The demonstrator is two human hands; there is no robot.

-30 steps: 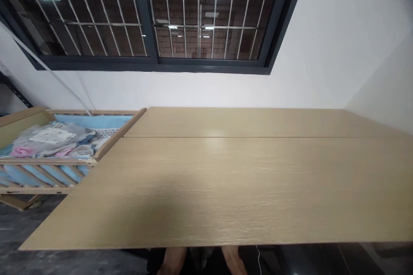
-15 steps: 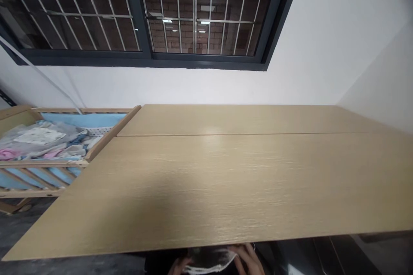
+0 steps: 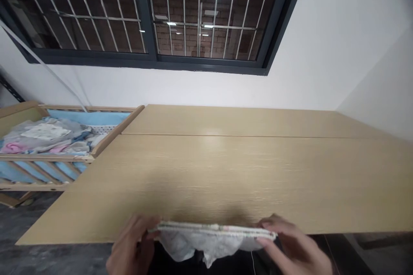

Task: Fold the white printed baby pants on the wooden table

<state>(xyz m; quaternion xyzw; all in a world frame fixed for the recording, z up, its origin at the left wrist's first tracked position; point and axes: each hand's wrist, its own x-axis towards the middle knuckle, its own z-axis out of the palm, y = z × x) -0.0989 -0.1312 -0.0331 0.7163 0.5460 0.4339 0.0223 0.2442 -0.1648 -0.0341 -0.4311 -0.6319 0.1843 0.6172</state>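
White wall point(image 3: 322, 38) fills the far side of the room, with a dark-framed window point(image 3: 151, 62) set into it. Steel bars point(image 3: 183, 8) cross the glass, and a brick wall point(image 3: 206, 43) shows beyond them. Below the window, a pale wooden table point(image 3: 258, 172) stretches across the middle and right of the view, its two panels meeting at a straight seam point(image 3: 226, 135). To the left, a wooden cot point(image 3: 116, 131) stands against the table's left side, lined with blue padding point(image 3: 87, 117) and holding a heap of clothes point(image 3: 45, 135), including a pink garment point(image 3: 11, 148). Dark floor point(image 3: 41, 219) shows at the near left, beyond the table's corner.

At the table's near edge, around the middle, a white cloth point(image 3: 209, 240) is held up between both hands. Its folded top edge runs straight and taut, while the lower part sags and hangs below the table's edge. The left hand point(image 3: 132, 245) is closed on the cloth's left end, and the right hand point(image 3: 290, 245) grips the right end, its fingers point(image 3: 274, 227) curled over the fold. I cannot tell whether the cloth touches the table. A thin white cord point(image 3: 253, 262) hangs beneath the cloth.
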